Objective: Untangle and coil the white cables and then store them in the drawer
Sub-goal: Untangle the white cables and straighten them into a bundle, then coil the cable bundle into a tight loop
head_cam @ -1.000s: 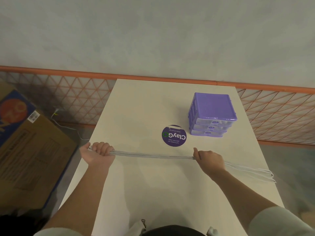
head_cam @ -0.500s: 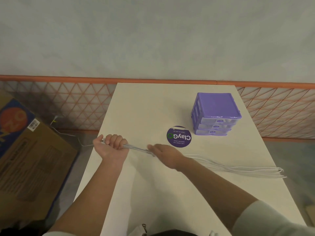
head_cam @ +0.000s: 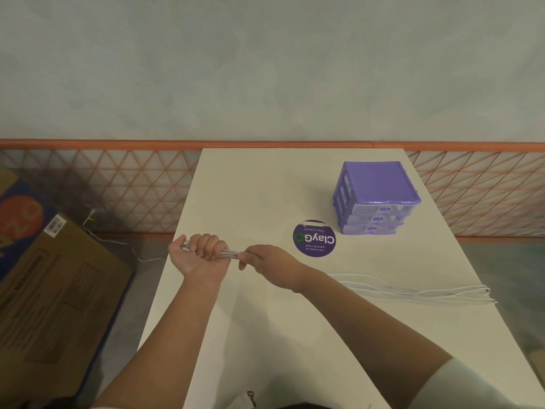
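White cables (head_cam: 413, 290): several thin white strands gathered into one bundle. One end is held near the left edge of the surface; the free lengths trail right across the surface and end in loops near the right edge.
Surface (head_cam: 265, 184): long white top carrying all task items. It gives flat support for the slack strands.
Drawer unit (head_cam: 376, 199): purple three-drawer box standing at the far right of the surface, well apart from the bundle. All three clear drawer fronts appear closed. Judged as the storage target.
Sticker (head_cam: 314, 239): round purple label lying flat on the surface, between the hands and the drawer unit. Not part of the task.
Left hand (head_cam: 200, 255): fist wrapped around the gathered end of the bundle, fingers curled over the strands.
Right hand (head_cam: 265, 262): fingers closed on the same bundle just beside the left hand, the two hands nearly touching.
Handling, weight: judged light; one hand can carry the full bundle.
Handling, stiffness: judged soft and limp; the strands sag and fan apart where nothing holds them.
Handling, slip: smooth jacket likely; strands may slide out of a loose grip.
Hold point: keep the gathered end in the left fist as anchor; take each new length close to that fist with the right hand.
Risk: the loose loops at the right end may cross again if dragged fast.
Step in hand: judged as the start of coiling; the drawer stage is not yet begun.
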Available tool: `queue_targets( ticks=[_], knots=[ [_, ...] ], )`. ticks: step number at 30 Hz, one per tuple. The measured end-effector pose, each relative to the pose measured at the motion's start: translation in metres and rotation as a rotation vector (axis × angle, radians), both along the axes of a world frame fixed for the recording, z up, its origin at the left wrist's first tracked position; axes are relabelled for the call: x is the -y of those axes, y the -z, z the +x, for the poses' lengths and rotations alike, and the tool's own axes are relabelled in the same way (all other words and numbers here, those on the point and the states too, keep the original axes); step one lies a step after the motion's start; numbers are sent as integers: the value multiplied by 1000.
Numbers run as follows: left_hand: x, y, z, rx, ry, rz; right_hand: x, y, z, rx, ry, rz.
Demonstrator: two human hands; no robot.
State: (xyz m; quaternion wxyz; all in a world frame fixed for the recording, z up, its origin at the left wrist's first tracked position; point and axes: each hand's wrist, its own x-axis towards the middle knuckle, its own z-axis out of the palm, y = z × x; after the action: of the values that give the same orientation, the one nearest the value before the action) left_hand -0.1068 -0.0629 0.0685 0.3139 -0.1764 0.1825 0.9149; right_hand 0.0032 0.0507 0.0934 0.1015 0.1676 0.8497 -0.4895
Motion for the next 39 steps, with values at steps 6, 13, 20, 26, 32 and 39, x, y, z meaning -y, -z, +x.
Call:
queue_targets(
  ticks=[6,13,20,26,32,39],
  knots=[
    [19,-12,-19,-250,248,-169,-12,-3,-1,18,31,75],
    [29,-45,-49,-1158,1112,-1193,-18,-6,0,83,-45,240],
    [8,-38,-26,-1320,1417,-1444,-17,-9,1,63,-82,346],
    [3,-33,-23,-1088,1438,-1224,-22,-3,8,27,-59,229],
    [12,-34,-34,-1139,1225,-1161,-36,5,25,41,140,129],
    [20,-33,-41,-1038,1060,-1069,-80,26,63,192,221,629]
  ],
)
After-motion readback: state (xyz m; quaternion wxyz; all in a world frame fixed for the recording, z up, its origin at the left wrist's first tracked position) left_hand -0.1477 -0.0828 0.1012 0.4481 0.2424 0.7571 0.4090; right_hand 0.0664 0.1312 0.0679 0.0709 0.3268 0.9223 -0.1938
